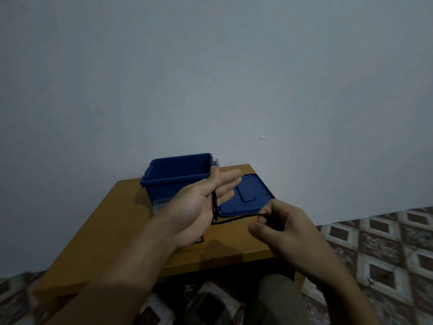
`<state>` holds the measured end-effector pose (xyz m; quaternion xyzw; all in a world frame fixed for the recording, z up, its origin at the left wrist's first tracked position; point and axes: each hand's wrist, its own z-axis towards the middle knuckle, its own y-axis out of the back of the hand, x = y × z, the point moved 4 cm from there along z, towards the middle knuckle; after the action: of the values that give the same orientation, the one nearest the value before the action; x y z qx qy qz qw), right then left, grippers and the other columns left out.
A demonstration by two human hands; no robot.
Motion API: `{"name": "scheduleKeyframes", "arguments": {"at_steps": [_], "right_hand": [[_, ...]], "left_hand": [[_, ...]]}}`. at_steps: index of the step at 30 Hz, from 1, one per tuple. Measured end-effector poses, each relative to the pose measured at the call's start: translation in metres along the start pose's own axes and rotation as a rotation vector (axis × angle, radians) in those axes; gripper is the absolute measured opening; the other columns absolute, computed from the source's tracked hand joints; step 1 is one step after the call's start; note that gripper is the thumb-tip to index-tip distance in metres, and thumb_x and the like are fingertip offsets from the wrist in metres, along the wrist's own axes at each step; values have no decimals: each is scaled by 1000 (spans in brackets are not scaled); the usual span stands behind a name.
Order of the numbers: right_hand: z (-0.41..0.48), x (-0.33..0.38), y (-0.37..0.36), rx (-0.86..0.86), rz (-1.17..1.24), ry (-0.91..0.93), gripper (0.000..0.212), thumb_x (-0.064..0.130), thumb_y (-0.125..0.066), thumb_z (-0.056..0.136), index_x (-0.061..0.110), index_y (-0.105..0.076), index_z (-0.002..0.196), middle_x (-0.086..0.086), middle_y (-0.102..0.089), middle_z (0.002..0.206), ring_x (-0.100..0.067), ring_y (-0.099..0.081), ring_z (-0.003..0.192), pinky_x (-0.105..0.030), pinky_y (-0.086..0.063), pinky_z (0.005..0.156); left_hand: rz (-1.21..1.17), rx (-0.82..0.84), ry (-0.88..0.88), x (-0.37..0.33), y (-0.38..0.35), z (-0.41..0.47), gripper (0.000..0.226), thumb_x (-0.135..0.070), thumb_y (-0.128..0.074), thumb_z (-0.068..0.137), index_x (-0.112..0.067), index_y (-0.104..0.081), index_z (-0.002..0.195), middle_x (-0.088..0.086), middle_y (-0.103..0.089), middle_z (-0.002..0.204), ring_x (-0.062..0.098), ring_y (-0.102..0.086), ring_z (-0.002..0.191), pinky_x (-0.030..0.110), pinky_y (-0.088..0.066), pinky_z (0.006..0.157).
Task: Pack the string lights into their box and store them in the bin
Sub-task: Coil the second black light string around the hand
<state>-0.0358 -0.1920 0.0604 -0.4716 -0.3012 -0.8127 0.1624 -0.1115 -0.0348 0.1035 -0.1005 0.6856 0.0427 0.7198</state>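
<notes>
A: Entry, left to right. What sits at the left?

B: Low orange-brown wooden table [112, 221] against a pale grey-blue painted wall [210, 78]. At its far left stands an open deep blue rectangular plastic bin [178, 177], upright. From this angle I cannot tell what it holds. A small clear plastic piece [159, 205] lies touching the bin's near base; what it is cannot be read.

A: Left hand?

B: Left hand [199, 205] is raised in front of the bin, palm up, with the fingers [230, 181] straight and spread toward the right. A thin black string-light cord [234, 220] runs down across the palm at the base of the fingers, drops off the hand's edge and crosses rightward just above the tabletop.

A: Then?

B: A flat blue plastic lid [248, 195] lies on the table just right of the bin, behind the cord.

A: Right hand?

B: Right hand [288, 233] is held knuckles up, with the fingers curled. Thumb and fingertips pinch a dark bunch of the same cord. How much is bunched there is hidden.

A: Far right?

B: Patterned brown and cream tiled floor [375, 242].
</notes>
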Motion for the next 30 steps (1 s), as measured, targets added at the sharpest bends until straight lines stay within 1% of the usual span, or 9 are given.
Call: {"name": "scheduleKeyframes", "arguments": {"at_steps": [4, 7, 10, 13, 15, 18, 22, 27, 30], "right_hand": [[0, 5, -1, -33, -35, 23, 14, 26, -75, 87, 19, -65, 79, 1, -68, 65, -12, -61, 56, -35, -50, 57], [-2, 9, -2, -117, -195, 59, 35, 51, -71, 83, 21, -62, 69, 4, -64, 57, -8, -55, 48, -33, -46, 51], [-3, 15, -6, -129, -199, 125, 56, 61, -64, 84, 14, -52, 56, 4, -50, 48, -6, -42, 44, -31, -36, 48], [-3, 16, -7, -8, 64, 68, 43, 43, -68, 88, 11, -57, 60, 7, -53, 47, -2, -43, 43, -17, -34, 48], [-3, 15, -5, 77, 189, 47, 32, 37, -70, 87, 13, -62, 68, 9, -48, 49, -2, -36, 44, -15, -31, 47], [-3, 14, -2, 107, 269, 94, 25, 31, -69, 86, 8, -64, 78, 7, -49, 55, -1, -36, 45, -12, -32, 47], [-1, 15, -1, 84, 309, 156, 20, 25, -63, 90, 6, -63, 83, 8, -54, 58, 1, -44, 47, -10, -35, 50], [0, 11, -4, 41, 265, 166, 23, 32, -62, 90, 12, -64, 80, 10, -56, 59, 1, -48, 50, -11, -37, 51], [1, 10, -7, 46, 251, 153, 24, 33, -61, 91, 12, -65, 80, 12, -56, 57, 1, -48, 50, -11, -37, 51]], "left_hand": [[244, -44, 127, 10, 7, 2, 58, -58, -32, 97, -28, -51, 143, -4, -53, 147, 18, -45, 139, 34, -28, 114], [367, -21, 215, 15, 4, 0, 54, -54, -31, 102, -20, -60, 133, 4, -68, 129, 18, -62, 121, 34, -41, 110], [386, 77, 293, 18, -7, -5, 61, -54, -32, 104, -5, -67, 115, 17, -75, 101, 31, -72, 96, 37, -52, 88], [528, 164, 334, 20, -14, -9, 72, -63, -30, 101, -2, -69, 93, 11, -68, 70, 21, -61, 59, 30, -47, 64], [563, 194, 340, 24, -16, -10, 71, -65, -30, 99, -8, -65, 76, 4, -55, 55, 14, -47, 47, 25, -43, 54], [412, 271, 369, 33, -19, -12, 66, -68, -31, 98, -16, -50, 61, -1, -36, 48, 14, -28, 45, 26, -31, 49], [93, 451, 416, 37, -26, -16, 66, -73, -28, 95, -19, -25, 57, -5, -23, 45, 12, -14, 43, 22, -24, 44], [-89, 605, 431, 33, -32, -18, 71, -77, -23, 94, -18, -23, 54, -4, -22, 44, 10, -16, 39, 22, -23, 41], [-194, 691, 393, 28, -31, -17, 70, -71, -24, 97, -15, -29, 55, -1, -24, 45, 12, -21, 39, 25, -27, 43]]}}
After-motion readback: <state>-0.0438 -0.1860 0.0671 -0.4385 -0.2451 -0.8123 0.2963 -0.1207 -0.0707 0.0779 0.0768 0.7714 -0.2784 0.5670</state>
